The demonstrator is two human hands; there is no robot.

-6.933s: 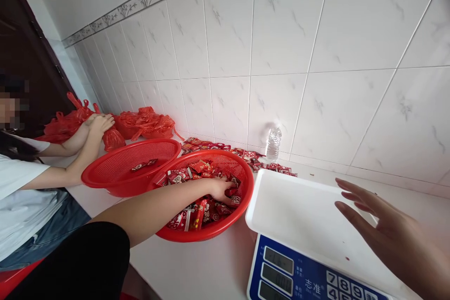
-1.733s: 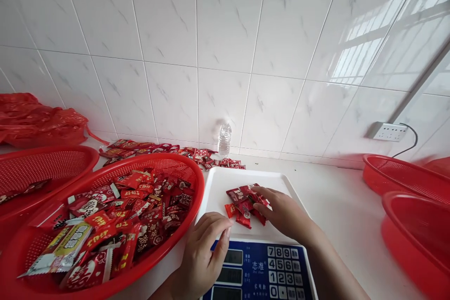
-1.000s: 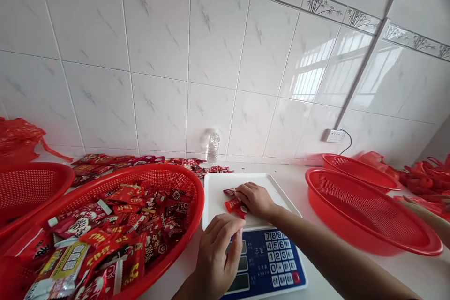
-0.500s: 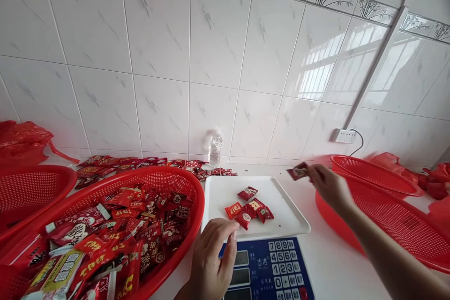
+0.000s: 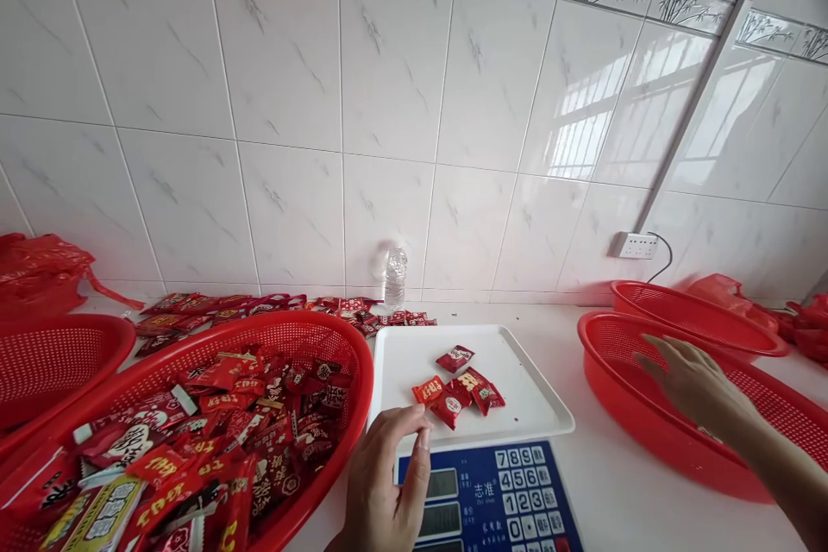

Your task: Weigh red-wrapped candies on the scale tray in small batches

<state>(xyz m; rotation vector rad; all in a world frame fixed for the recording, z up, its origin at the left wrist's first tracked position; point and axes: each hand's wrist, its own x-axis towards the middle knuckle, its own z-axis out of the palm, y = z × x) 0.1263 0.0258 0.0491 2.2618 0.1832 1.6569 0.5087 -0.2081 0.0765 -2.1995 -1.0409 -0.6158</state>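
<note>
My right hand [image 5: 695,379] hovers over the long red basket [image 5: 673,461] on the right, fingers spread and holding nothing. In front of the scale, my left hand [image 5: 388,479] is loosely closed, thumb tip close to the bent index finger, with nothing visible in it. Its fingertips are at the near left edge of the white tray [image 5: 536,379], beside several small red snack packets [image 5: 456,357] lying there. Below the tray is the scale's blue keypad panel [image 5: 479,500], partly covered by my left hand.
A large red basket [image 5: 362,379] full of mixed packets stands at the left, another red basket [image 5: 65,332] beyond it. Rows of packets [image 5: 194,310] and a clear plastic bottle [image 5: 395,276] are along the tiled wall. A second red basket [image 5: 705,323] stands behind the right one.
My right hand has moved right, over the red basket, and let go of the dark red packet it held; that packet is out of sight. My left hand has barely moved.
</note>
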